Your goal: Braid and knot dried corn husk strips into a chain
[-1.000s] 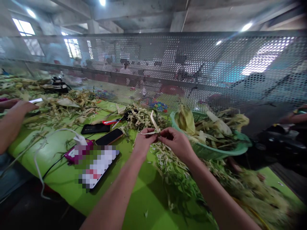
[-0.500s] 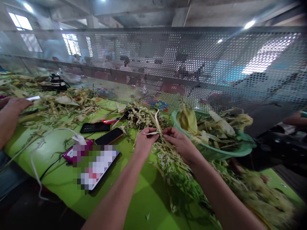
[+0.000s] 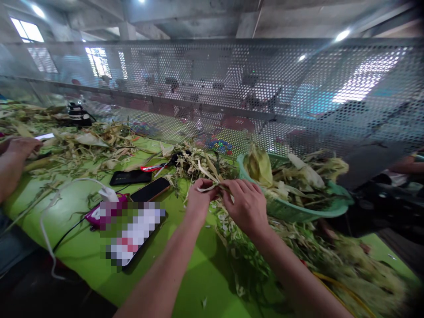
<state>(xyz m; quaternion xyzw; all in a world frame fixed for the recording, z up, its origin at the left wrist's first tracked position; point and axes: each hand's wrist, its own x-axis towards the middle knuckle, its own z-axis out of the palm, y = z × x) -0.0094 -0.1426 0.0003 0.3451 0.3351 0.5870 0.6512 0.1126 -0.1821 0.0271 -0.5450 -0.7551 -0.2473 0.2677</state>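
Observation:
Over the green table (image 3: 185, 282), my left hand (image 3: 198, 201) pinches pale strips of dried corn husk (image 3: 206, 171) whose ends stick out above the fingers. My right hand (image 3: 247, 205) is closed on the same strips, its back turned up and its fingertips close to the left ones. Just where the fingers meet, the strips are partly hidden. Beyond the hands lies a heap of shredded husk (image 3: 195, 161). Right of them stands a green plastic basket (image 3: 300, 213) filled with husks (image 3: 311, 174). Below my right hand is a bundle of green strands (image 3: 253, 260).
Two dark phones (image 3: 150, 191), a lit phone with a blurred screen and a purple power strip (image 3: 96, 214) with a white cable lie left. Near them is a red cutter (image 3: 153, 168). A co-worker's hand (image 3: 20, 148) is far left. A perforated metal screen (image 3: 212, 88) runs behind.
My right hand has turned over, its back now facing up, and shifted slightly left. The husk ends have tilted to the left. At far left, the co-worker's hand has drawn back a little.

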